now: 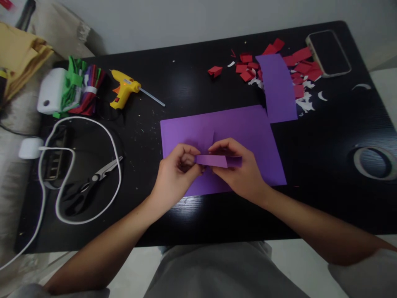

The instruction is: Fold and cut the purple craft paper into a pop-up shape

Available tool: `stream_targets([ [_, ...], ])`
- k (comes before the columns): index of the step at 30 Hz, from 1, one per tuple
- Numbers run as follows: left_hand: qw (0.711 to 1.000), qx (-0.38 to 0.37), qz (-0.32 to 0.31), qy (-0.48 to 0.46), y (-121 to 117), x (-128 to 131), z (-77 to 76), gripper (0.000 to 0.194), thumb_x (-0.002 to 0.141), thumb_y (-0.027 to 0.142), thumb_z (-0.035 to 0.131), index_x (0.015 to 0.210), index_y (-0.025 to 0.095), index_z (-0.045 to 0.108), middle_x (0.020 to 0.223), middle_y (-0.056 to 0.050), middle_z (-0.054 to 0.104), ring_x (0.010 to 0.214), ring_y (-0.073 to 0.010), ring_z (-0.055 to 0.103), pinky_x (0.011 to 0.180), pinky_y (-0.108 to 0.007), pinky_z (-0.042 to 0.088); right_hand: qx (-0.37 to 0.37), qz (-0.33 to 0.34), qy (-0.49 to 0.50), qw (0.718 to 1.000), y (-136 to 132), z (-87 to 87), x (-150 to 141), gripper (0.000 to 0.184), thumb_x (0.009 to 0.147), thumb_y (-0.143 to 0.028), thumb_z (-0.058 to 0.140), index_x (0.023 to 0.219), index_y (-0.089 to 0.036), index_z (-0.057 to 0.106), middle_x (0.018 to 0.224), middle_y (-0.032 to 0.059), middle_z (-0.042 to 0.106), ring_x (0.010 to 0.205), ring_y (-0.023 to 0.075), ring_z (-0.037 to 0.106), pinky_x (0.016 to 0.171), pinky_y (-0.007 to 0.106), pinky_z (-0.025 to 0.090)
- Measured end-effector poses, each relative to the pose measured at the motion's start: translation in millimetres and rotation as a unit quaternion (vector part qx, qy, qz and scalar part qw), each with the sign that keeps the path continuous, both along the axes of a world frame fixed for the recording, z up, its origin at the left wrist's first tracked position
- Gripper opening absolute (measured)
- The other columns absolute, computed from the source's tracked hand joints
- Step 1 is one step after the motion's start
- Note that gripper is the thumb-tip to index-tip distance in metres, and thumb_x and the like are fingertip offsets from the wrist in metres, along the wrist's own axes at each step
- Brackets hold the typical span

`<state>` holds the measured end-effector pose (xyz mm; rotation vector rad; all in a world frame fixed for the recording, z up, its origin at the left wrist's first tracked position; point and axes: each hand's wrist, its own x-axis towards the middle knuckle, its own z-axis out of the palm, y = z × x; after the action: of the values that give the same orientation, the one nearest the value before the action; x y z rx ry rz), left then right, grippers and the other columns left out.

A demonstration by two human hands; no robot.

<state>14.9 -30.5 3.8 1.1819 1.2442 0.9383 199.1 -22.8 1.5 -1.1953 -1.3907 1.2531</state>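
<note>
A folded purple paper strip (214,160) is held between both hands above a large purple sheet (248,128). My left hand (178,167) pinches the strip's left end between thumb and fingers. At its other side my right hand (238,167) has its fingers curled round the strip, where a folded flap shows. Another upright purple edge rises just beyond the fingers; whether it belongs to the same piece I cannot tell. The large sheet lies flat on the black table (192,223) under both hands.
A purple paper rectangle (279,89) lies over red paper pieces (304,68) and white scraps. A phone (330,54) and tape roll (374,162) sit at the right. Leftward are a yellow glue gun (125,89), scissors (95,178), a white cable (116,140) and green bundles (72,85).
</note>
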Motion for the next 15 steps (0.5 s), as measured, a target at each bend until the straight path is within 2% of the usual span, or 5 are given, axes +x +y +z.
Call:
stream_targets([
  [3, 1.000, -0.016, 0.002, -0.025, 1.2, 0.9, 0.9, 0.021, 0.081, 0.014, 0.074, 0.098, 0.020, 0.062, 0.067, 0.006, 0.061, 0.062, -0.0120, 0.068, 0.069, -0.027, 0.062, 0.020, 0.002, -0.020, 1.000, -1.2, 0.6, -0.4, 0.021, 0.082, -0.015, 0.077, 0.098, -0.025, 0.068, 0.095, 0.0011, 0.075, 0.088, 0.0192, 0.072, 0.081, 0.035, 0.061],
  [7, 0.999, -0.024, 0.006, -0.048, 3.8, 0.2, 1.9, 0.022, 0.081, 0.014, 0.076, 0.096, 0.019, 0.061, 0.068, 0.005, 0.066, 0.061, -0.0133, 0.071, 0.067, -0.028, 0.064, -0.031, 0.028, 0.035, 0.999, -2.8, -2.3, -0.8, 0.024, 0.084, -0.022, 0.079, 0.103, -0.025, 0.065, 0.094, 0.0013, 0.073, 0.083, 0.0189, 0.071, 0.073, 0.033, 0.061],
  [11, 0.996, -0.042, 0.007, -0.072, 6.9, -2.1, 3.9, 0.022, 0.082, 0.016, 0.079, 0.094, 0.018, 0.061, 0.068, 0.003, 0.071, 0.061, -0.0138, 0.073, 0.065, -0.026, 0.064, -0.053, 0.052, 0.087, 0.993, -2.5, -7.5, -0.1, 0.026, 0.083, -0.021, 0.080, 0.102, -0.025, 0.064, 0.096, 0.0021, 0.072, 0.088, 0.0196, 0.071, 0.079, 0.035, 0.062],
  [15, 0.991, -0.074, 0.003, -0.110, 9.2, -3.7, 4.9, 0.022, 0.082, 0.018, 0.082, 0.092, 0.017, 0.063, 0.073, 0.000, 0.076, 0.063, -0.0138, 0.074, 0.063, -0.025, 0.064, -0.064, 0.031, 0.074, 0.995, -0.5, -9.5, 0.6, 0.019, 0.085, -0.023, 0.081, 0.099, -0.024, 0.069, 0.096, 0.0022, 0.074, 0.087, 0.0185, 0.073, 0.082, 0.035, 0.063],
])
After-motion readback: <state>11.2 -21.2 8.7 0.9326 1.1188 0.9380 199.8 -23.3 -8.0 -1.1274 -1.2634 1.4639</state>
